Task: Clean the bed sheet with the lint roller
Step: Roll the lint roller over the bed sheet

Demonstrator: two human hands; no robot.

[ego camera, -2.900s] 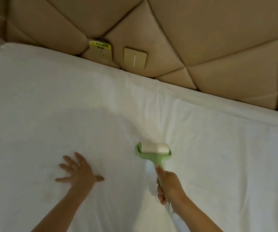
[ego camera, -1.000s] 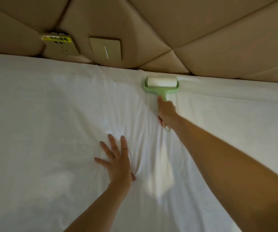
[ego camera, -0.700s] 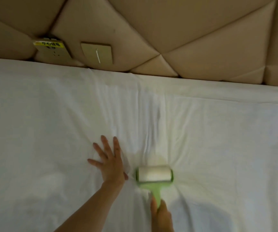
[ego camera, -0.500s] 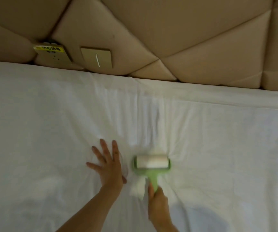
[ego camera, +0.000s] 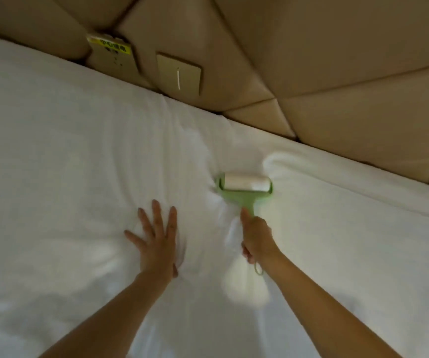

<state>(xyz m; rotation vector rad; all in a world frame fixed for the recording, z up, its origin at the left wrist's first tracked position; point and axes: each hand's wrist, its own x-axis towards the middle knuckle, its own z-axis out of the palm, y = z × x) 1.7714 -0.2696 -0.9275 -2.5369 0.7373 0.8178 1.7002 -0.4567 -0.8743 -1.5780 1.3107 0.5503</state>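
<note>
A white bed sheet (ego camera: 66, 151) covers the whole bed below me. My right hand (ego camera: 257, 237) grips the green handle of the lint roller (ego camera: 245, 188), forefinger laid along the stem. The roller's white sticky drum lies flat on the sheet, some way short of the headboard. My left hand (ego camera: 156, 239) presses flat on the sheet with fingers spread, to the left of the roller. Creases fan out in the cloth between both hands.
A padded beige headboard (ego camera: 311, 60) runs along the far edge of the bed. Set into it are a power socket with a yellow label (ego camera: 111, 54) and a light switch plate (ego camera: 179, 76). The sheet stretches wide to the left and right.
After a pull back toward me, the roller has gone forward again toward the headboard, my right arm stretching out. My left hand stays pressed on the sheet in much the same spot.
</note>
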